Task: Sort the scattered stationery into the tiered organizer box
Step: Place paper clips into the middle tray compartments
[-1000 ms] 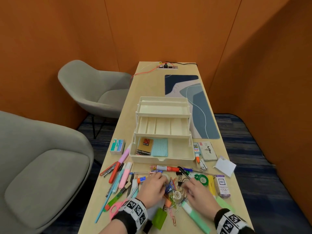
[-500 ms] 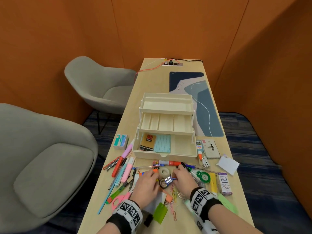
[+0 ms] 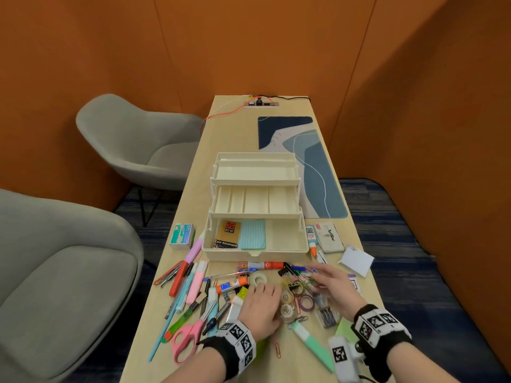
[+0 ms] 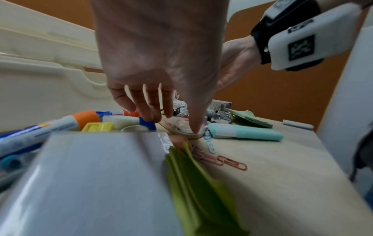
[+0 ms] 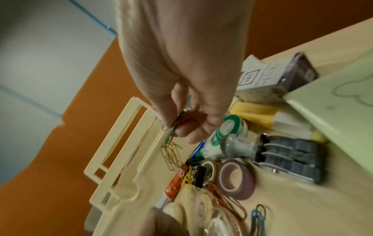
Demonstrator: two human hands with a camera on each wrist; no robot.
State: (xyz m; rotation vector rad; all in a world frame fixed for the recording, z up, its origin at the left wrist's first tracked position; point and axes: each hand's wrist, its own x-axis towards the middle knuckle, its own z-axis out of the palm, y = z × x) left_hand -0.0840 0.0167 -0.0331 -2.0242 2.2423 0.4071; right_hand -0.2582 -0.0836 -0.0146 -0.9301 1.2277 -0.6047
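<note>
Right hand (image 5: 187,121) pinching tangled paper clips (image 5: 171,150); left hand (image 3: 260,308) flat, released; risk: trailing clips snag, scatter off the surface (image 3: 359,355)

One tiered organizer box (image 3: 255,214), two grey chairs (image 3: 138,139), one pink scissors (image 3: 186,340), one desk mat (image 3: 309,167).

Two grey upholstered chairs (image 3: 138,142) stood left of the long wooden table (image 3: 226,139), against orange walls (image 3: 249,37). A blue patterned desk mat (image 3: 309,167) lay at the table's far right. Beyond it, a power socket (image 3: 261,103) held a black plug and a red cable (image 3: 221,117).
</note>
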